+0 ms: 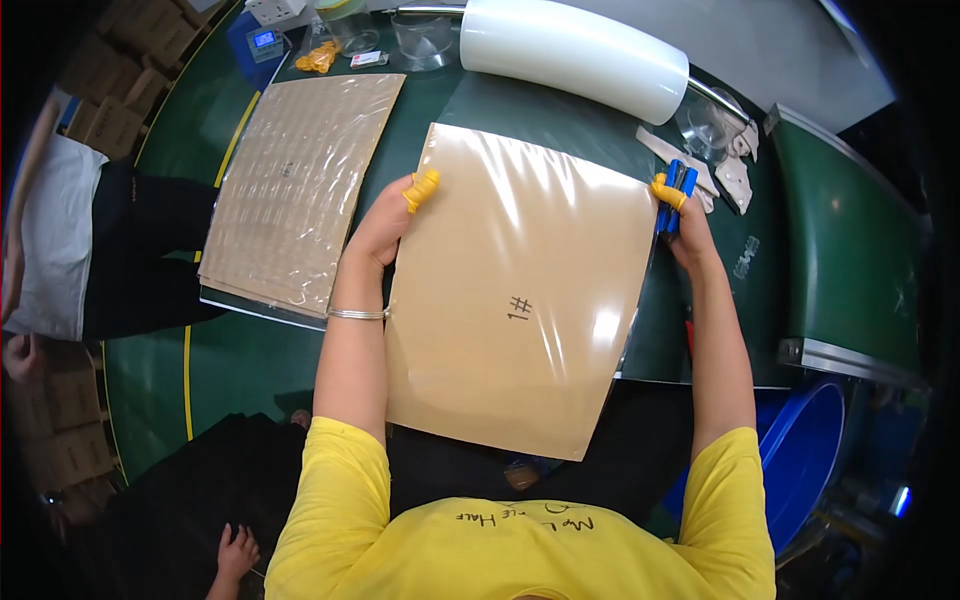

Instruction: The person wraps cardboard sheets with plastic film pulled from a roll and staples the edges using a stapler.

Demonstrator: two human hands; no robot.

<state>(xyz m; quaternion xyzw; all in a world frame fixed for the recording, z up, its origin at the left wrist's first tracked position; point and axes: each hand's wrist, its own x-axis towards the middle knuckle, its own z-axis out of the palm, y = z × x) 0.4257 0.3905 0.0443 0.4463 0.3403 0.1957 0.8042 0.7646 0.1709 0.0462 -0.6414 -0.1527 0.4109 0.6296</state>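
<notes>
A brown cardboard sheet (520,260) marked "1#", with glossy clear film over it, is held before me above the table's front edge. My left hand (388,222) grips its left edge, a yellow finger cot (423,190) on the thumb. At the upper right corner, my right hand (688,225) pinches the sheet and also holds a blue tool (676,192) whose kind I cannot make out. Another yellow cot covers that thumb. The fingers under the sheet are hidden. To the left lies a film-covered stack of brown sheets (300,180).
A big roll of clear film (575,55) sits on a metal bar behind the sheet. Clear tubs (422,42), yellow finger cots (318,57) and white scraps (735,185) lie on the green table (725,300). A blue bin (805,450) stands right. Other people are at left.
</notes>
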